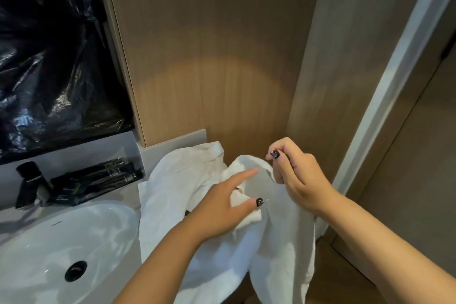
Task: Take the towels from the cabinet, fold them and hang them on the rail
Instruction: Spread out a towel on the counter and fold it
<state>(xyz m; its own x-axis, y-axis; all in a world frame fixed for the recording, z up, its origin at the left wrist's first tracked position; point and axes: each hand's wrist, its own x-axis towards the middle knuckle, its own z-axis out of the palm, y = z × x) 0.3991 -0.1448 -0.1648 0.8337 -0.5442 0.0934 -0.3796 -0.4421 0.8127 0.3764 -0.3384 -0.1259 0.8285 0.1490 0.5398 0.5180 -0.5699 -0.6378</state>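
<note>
A white towel (276, 249) hangs in front of me, held up at its top edge. My right hand (296, 175) grips that top edge with curled fingers, close to the wooden wall. My left hand (222, 207) pinches a fold of the same towel between thumb and lower fingers, with the index finger stretched out straight. A second white towel (172, 192) lies crumpled on the counter to the right of the sink, partly behind the held one. No rail or cabinet is in view.
A white sink basin (61, 249) fills the lower left, with black toiletry tubes (93, 182) and a black bottle (29, 180) on the ledge behind it. Black plastic sheet (49, 52) covers the mirror area. A wooden wall panel (209, 57) stands ahead, a white door frame (394, 76) at right.
</note>
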